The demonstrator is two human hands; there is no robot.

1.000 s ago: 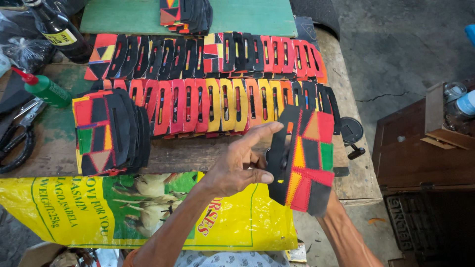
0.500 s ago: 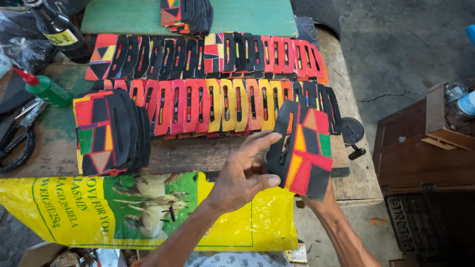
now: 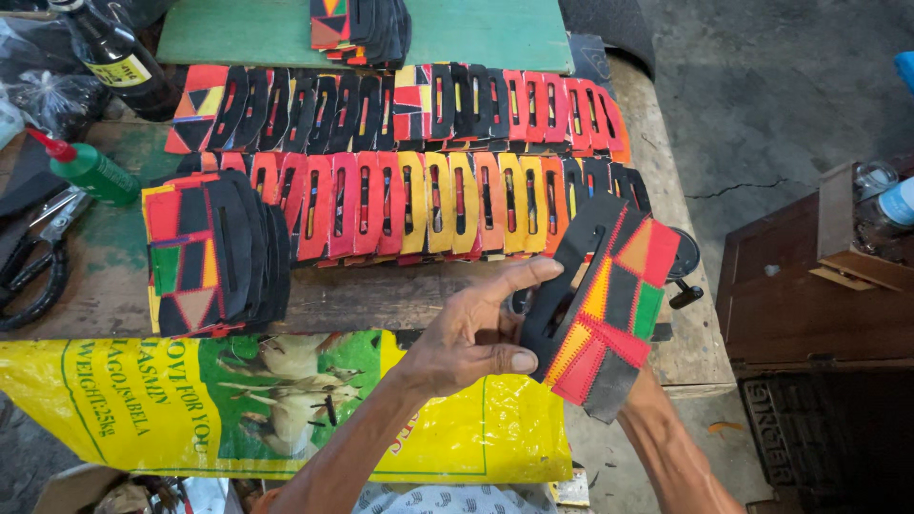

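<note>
My left hand [image 3: 476, 335] grips the near edge of a black slotted piece [image 3: 568, 276] that lies against a colourful patchwork leather piece [image 3: 614, 309] of red, orange, yellow, green and black. My right hand is hidden behind that patchwork piece; only its forearm [image 3: 671, 447] shows below, so it appears to hold the piece from underneath. Both pieces are held above the front right corner of the wooden workbench [image 3: 381, 300]. Rows of similar slotted pieces [image 3: 419, 205] in red, orange, yellow and black lie overlapped across the bench.
A stack of patchwork pieces [image 3: 214, 257] sits at the left front. Scissors [image 3: 33, 262], a green glue bottle [image 3: 90, 171] and a dark bottle [image 3: 119, 57] are at the left. A yellow sack [image 3: 190, 409] hangs over the front edge. A green board [image 3: 476, 33] lies behind, a wooden box [image 3: 809, 286] at right.
The held pieces have tilted and shifted slightly up and to the right, and my left hand has slid along the black piece's edge. The bench items have not moved.
</note>
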